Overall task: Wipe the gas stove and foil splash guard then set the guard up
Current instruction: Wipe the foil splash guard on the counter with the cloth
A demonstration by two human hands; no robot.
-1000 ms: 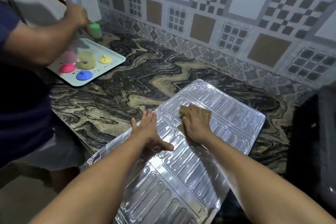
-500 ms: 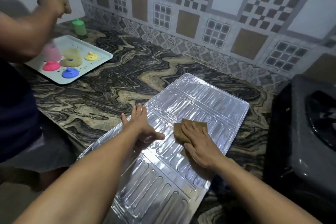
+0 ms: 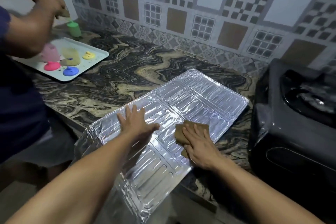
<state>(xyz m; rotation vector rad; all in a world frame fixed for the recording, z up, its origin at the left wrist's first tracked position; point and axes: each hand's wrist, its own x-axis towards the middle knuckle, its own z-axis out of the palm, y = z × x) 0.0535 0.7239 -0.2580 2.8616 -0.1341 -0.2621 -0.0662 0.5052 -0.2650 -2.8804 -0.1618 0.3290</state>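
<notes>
Foil splash guard point(image 3: 190, 103): lies flat on the marbled counter point(image 3: 116, 82), its near end overhanging the counter edge, gas stove point(image 3: 294, 120) just to its right. My left hand point(image 3: 135, 123): grip spread, fingers straight, palm pressing the foil down. My right hand point(image 3: 200, 142): fingers flat on a brown cloth point(image 3: 190, 127), pressing it to the foil near the middle fold. Handling, as I judge it: thin foil dents and creases easily, so light pressure, strokes along the ribs, left palm anchoring against sliding, extra care over the unsupported overhang.
</notes>
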